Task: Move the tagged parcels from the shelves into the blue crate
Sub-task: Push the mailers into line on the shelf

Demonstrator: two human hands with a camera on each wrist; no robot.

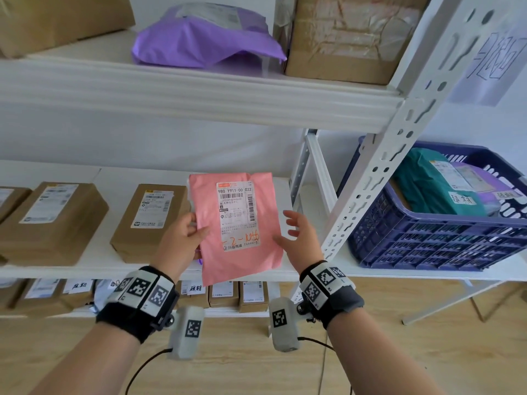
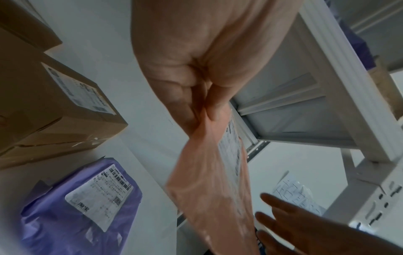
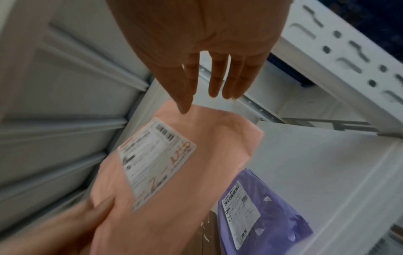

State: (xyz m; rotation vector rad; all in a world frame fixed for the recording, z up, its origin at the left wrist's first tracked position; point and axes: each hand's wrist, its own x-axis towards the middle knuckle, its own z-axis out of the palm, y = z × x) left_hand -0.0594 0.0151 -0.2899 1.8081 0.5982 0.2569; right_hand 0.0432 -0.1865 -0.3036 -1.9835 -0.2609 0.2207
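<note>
White slotted-steel shelving (image 1: 379, 178) against a pale wall, wood-look floor below. My inventory of the view:

Middle shelf (image 1: 114, 269): brown cardboard boxes (image 1: 148, 220) with printed labels, lined up to the left.

Pink mailer (image 1: 242, 223): held up in front of the middle shelf, label facing me, orange handwriting near the label's lower edge. I see no separate tag on its face.

Left hand (image 1: 182, 238): pinches the pink mailer at its left edge, thumb on the front, fingers behind; the mailer extends to the right of the pinch.

Right hand (image 1: 299, 238): fingers spread and relaxed, just beside the mailer's right edge; I cannot tell whether they touch it.

Blue crate (image 1: 427, 240): on a white table to the right of the shelving post, well apart from the mailer; it holds a green parcel (image 1: 427, 186) with a handwritten tag.

Upper shelf: purple mailer (image 1: 205, 38) between cardboard boxes.
</note>
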